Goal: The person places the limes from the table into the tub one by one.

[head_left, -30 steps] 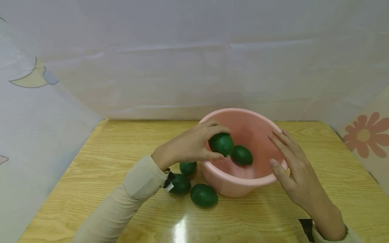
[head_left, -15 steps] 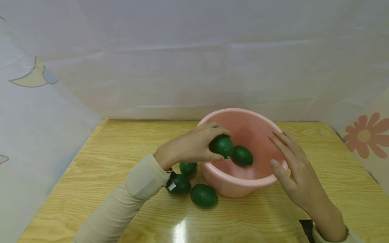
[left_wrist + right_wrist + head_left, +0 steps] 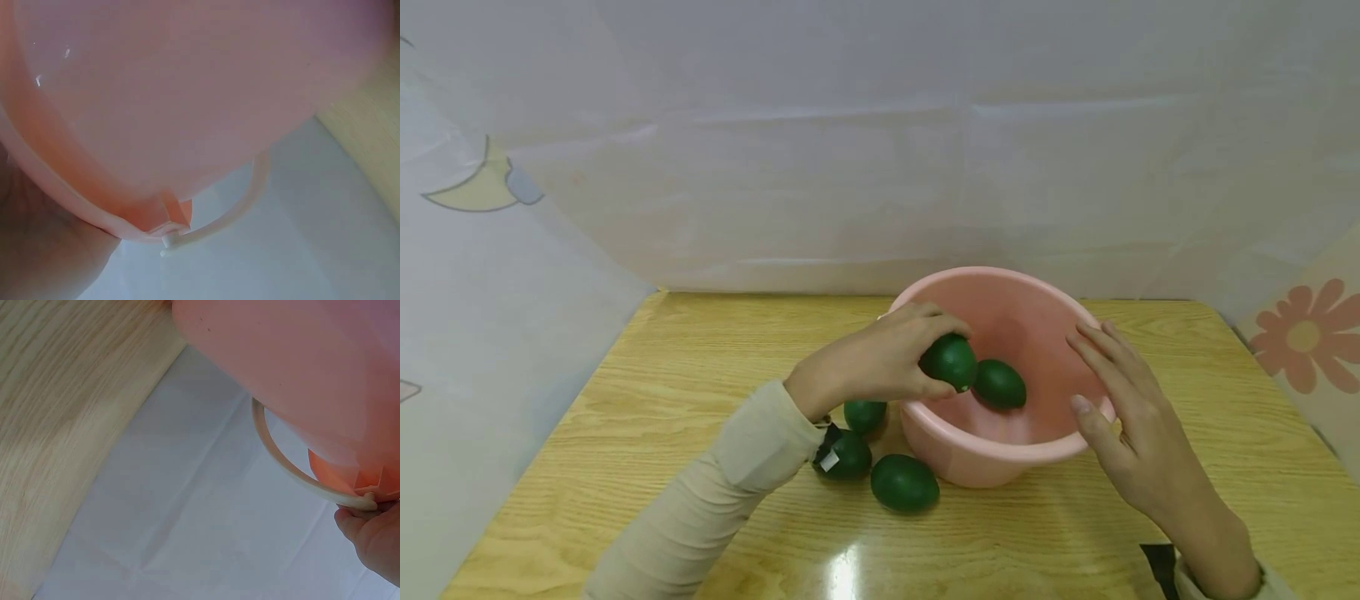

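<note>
My left hand [image 3: 880,354] grips a dark green avocado [image 3: 953,362] between thumb and fingers, over the left rim of a pink bucket [image 3: 962,458]. Inside the bucket lies a second avocado [image 3: 1000,384]. At the bucket's right rim is my right hand [image 3: 1138,417], its fingers spread and nearly straight, with the fingertips reaching over the rim. Part of a hand [image 3: 53,244] shows along the rim in the left wrist view, beside the bucket's pale handle [image 3: 219,225]. The held avocado is hidden in both wrist views.
Three more avocados lie on the wooden table left of the bucket: a rear one [image 3: 865,417], a middle one [image 3: 850,456] partly behind the wrist strap, and a front one [image 3: 905,483]. A pale sheet [image 3: 820,183] hangs behind the table [image 3: 700,333].
The left hand has shifted very slightly right and down with the avocado it holds. The right hand, the bucket and the other avocados stay practically where they were.
</note>
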A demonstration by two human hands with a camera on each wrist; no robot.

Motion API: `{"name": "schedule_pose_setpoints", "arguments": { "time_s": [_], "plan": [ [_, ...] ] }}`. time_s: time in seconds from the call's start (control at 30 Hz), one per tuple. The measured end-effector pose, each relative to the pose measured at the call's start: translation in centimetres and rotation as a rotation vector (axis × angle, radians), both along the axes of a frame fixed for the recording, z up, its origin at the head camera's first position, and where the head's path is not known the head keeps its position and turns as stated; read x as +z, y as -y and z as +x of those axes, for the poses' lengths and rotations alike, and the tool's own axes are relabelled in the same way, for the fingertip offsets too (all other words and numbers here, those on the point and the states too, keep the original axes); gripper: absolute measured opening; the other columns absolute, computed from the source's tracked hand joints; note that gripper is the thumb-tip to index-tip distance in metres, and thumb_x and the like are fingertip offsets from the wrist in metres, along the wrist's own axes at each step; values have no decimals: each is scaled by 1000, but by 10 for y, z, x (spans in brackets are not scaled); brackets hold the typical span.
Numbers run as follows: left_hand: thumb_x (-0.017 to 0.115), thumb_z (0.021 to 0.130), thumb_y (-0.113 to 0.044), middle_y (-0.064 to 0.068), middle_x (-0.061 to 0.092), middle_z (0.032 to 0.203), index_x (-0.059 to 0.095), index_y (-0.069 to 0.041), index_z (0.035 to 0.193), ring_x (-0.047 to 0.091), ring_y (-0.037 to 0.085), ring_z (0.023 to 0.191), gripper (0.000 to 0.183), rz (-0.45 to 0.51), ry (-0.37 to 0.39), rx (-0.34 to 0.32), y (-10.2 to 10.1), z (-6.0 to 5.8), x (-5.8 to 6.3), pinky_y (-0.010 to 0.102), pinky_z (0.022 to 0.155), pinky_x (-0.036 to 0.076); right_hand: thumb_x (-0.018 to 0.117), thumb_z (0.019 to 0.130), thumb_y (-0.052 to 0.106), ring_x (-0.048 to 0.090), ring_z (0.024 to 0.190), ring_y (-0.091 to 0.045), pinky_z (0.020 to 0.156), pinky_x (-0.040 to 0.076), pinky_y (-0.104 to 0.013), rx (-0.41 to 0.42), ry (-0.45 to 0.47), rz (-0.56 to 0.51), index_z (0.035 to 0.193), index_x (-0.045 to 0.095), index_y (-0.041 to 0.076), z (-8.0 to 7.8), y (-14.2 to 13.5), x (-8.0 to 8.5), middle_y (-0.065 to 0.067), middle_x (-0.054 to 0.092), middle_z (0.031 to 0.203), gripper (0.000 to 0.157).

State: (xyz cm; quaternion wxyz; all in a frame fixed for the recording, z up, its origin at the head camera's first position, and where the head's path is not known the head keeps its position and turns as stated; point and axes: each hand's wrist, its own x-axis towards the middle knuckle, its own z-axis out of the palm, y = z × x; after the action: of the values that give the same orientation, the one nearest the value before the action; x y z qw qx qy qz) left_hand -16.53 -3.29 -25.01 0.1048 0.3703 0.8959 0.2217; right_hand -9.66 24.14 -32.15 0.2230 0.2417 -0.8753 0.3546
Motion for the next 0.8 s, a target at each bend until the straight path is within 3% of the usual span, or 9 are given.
{"name": "schedule_pose_setpoints", "arguments": {
  "time_s": [0.13, 0.33, 0.57, 0.8],
  "plan": [
    [76, 87, -23, 9, 54, 137, 56, -6, 136, 47, 20, 127, 56, -8, -4, 3, -1, 0, 0, 31, 105, 46, 54, 94, 7, 16, 154, -22, 127, 12, -37, -2, -4, 3, 149, 44, 6, 0, 0, 0, -16, 38, 157, 55],
    [75, 86, -23, 10, 54, 137, 56, -6, 136, 47, 21, 128, 56, -30, -18, 4, -1, 0, 0, 32, 105, 46, 54, 94, 7, 16, 154, -21, 127, 13, -41, 2, -1, 1, 149, 44, 6, 1, 0, 1, -16, 37, 157, 55],
    [75, 86, -23, 11, 54, 137, 57, -5, 136, 49, 22, 127, 57, -39, -19, 13, -4, 1, 0, 31, 105, 46, 54, 94, 7, 16, 154, -21, 126, 13, -33, 5, -10, 1, 148, 45, 5, 2, -1, 1, -16, 38, 157, 55],
    [69, 89, -19, 9, 57, 135, 62, -6, 131, 47, 24, 131, 44, -86, -42, 27, -6, 4, 2, 36, 114, 38, 55, 95, 8, 17, 154, -21, 124, 13, -26, 1, -18, 1, 147, 46, 4, 2, 0, 3, -17, 39, 155, 54]
  ]
}}
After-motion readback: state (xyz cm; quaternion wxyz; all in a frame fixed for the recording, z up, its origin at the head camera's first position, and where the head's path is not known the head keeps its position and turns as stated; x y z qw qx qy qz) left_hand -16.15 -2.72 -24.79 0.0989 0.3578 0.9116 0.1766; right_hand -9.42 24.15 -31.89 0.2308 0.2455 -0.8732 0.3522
